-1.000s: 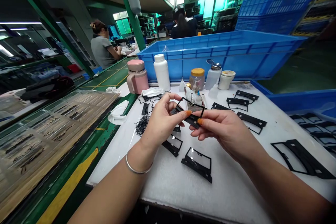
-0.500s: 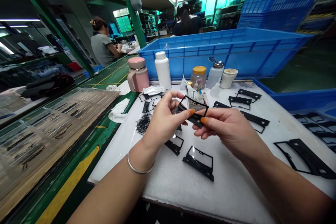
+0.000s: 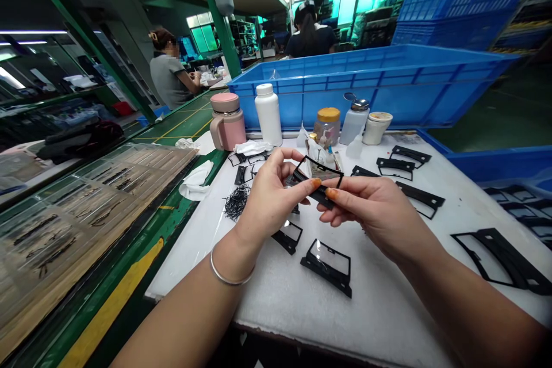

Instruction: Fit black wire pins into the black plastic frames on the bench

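My left hand (image 3: 271, 192) and my right hand (image 3: 366, 207) pinch a black rectangular frame with a clear film (image 3: 317, 181) between their fingertips, above a white foam pad (image 3: 276, 305). Orange-painted nails press on its lower black bar. More black frames lie on the pad, one (image 3: 325, 267) just below my hands and another (image 3: 288, 237) beside it. Further right sits a larger frame (image 3: 500, 261). A tangle of thin black strips (image 3: 236, 202) lies left of my left hand.
A blue plastic crate (image 3: 371, 89) stands behind the pad, with a pink mug (image 3: 226, 121), a white bottle (image 3: 268, 115) and a yellow-lidded jar (image 3: 326, 126) before it. A white cloth (image 3: 195, 181) lies left. A seated co-worker (image 3: 168, 72) works further along the bench.
My hands and the frame hold nearly the same grip and place. The whole view has drifted slightly, with the background shifting a little to the right.
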Demonstrator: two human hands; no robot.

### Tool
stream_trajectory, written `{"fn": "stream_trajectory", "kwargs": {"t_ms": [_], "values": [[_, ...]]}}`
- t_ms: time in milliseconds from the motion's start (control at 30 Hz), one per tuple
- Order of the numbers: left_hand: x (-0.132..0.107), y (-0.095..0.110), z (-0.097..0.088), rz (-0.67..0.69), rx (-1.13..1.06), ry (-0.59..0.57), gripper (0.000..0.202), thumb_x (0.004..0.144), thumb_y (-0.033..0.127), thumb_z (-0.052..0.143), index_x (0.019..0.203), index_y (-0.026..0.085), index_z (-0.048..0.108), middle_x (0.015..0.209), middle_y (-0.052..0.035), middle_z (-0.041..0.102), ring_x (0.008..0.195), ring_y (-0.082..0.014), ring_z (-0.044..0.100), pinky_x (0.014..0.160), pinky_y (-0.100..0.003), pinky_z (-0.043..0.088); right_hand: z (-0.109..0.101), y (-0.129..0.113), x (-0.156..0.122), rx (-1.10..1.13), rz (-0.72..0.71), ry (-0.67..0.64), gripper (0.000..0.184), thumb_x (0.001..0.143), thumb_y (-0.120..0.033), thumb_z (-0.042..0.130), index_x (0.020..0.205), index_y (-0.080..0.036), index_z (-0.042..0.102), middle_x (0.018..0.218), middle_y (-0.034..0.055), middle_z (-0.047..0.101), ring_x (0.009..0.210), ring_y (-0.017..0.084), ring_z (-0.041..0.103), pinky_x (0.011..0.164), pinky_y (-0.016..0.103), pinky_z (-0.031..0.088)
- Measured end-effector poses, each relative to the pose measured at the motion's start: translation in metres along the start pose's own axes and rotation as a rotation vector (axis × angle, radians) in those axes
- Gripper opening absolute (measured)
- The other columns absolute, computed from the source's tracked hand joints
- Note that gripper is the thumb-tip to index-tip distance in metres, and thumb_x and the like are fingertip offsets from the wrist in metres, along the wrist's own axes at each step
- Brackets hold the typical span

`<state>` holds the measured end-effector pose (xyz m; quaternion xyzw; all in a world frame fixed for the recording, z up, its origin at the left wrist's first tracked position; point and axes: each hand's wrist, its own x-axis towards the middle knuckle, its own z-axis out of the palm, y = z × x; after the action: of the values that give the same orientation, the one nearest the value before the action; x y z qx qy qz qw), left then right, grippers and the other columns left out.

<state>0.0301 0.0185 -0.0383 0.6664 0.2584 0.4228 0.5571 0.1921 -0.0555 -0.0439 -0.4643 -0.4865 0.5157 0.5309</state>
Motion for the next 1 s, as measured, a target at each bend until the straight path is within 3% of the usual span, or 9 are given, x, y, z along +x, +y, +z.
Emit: {"fn": "stream_trajectory", "kwargs": {"t_ms": [300,400,533,600,667,767,867,1000], "values": [[-0.002,-0.003,0.004,-0.004,-0.052,-0.033,0.038,0.08,0.023,0.071,0.106,0.02,0.044,0.074,0.0027,0.054,0.063,-0.0098,0.056,0.054,-0.018,0.052,-0.002,-0.001,-0.002,-0.092,-0.058,0.029,0.023,0.085,-0.036,0.07,0.1,-0.019,0.075,0.081,0.0054,0.072,0.064,0.013,0.068,0.055,0.017,0.054],[0.0,0.001,-0.002,0.031,0.039,-0.037,0.039,0.081,0.025,0.072,0.109,0.02,0.046,0.075,0.002,0.056,0.064,-0.0097,0.057,0.057,-0.017,0.05,-0.003,0.0,-0.002,-0.079,-0.029,0.032,0.022,0.083,-0.038,0.071,0.095,-0.019,0.075,0.078,0.0055,0.072,0.063,0.012,0.067,0.056,0.015,0.054],[0.005,0.016,-0.036,0.134,0.235,0.038,0.038,0.082,0.028,0.07,0.113,0.017,0.052,0.086,-0.0032,0.062,0.073,-0.0109,0.059,0.062,-0.018,0.048,-0.005,0.005,0.001,-0.022,0.057,0.069,0.031,0.077,-0.041,0.076,0.1,-0.02,0.074,0.075,0.0061,0.072,0.063,0.014,0.067,0.055,0.016,0.055],[0.004,0.023,-0.062,0.164,0.4,0.124,0.027,0.083,0.029,0.069,0.104,0.015,0.059,0.086,-0.0036,0.063,0.074,-0.0113,0.058,0.064,-0.019,0.047,-0.005,0.008,0.002,-0.027,0.075,0.102,0.034,0.076,-0.042,0.077,0.101,-0.02,0.073,0.072,0.0057,0.071,0.062,0.013,0.066,0.054,0.016,0.054],[0.002,0.025,-0.084,0.101,0.642,0.16,0.014,0.082,0.027,0.068,0.089,0.014,0.066,0.08,-0.0021,0.064,0.072,-0.0115,0.058,0.065,-0.02,0.045,-0.006,0.009,0.003,-0.042,0.085,0.104,0.034,0.076,-0.042,0.076,0.103,-0.021,0.073,0.071,0.0051,0.07,0.06,0.013,0.065,0.054,0.015,0.054],[-0.003,0.017,-0.1,-0.096,1.047,0.058,0.006,0.079,0.019,0.068,0.074,0.017,0.071,0.074,-0.0005,0.066,0.071,-0.0134,0.058,0.064,-0.023,0.041,-0.005,0.012,0.002,-0.062,0.098,0.078,0.034,0.077,-0.044,0.075,0.103,-0.022,0.072,0.072,0.0049,0.07,0.061,0.013,0.064,0.054,0.015,0.054],[0.0,0.0,-0.097,-0.2,1.262,-0.069,0.014,0.073,0.009,0.067,0.072,0.021,0.074,0.074,-0.0004,0.067,0.072,-0.0154,0.058,0.063,-0.025,0.038,-0.004,0.013,0.002,-0.075,0.1,0.061,0.035,0.077,-0.045,0.075,0.103,-0.023,0.072,0.073,0.005,0.07,0.062,0.013,0.065,0.055,0.015,0.054],[0.01,-0.02,-0.089,-0.224,1.282,-0.112,0.02,0.066,0.003,0.065,0.07,0.02,0.074,0.07,-0.0018,0.066,0.068,-0.0166,0.057,0.062,-0.025,0.038,-0.004,0.012,0.001,-0.081,0.098,0.07,0.035,0.075,-0.046,0.076,0.101,-0.023,0.073,0.073,0.005,0.07,0.063,0.014,0.065,0.055,0.016,0.054]]}}
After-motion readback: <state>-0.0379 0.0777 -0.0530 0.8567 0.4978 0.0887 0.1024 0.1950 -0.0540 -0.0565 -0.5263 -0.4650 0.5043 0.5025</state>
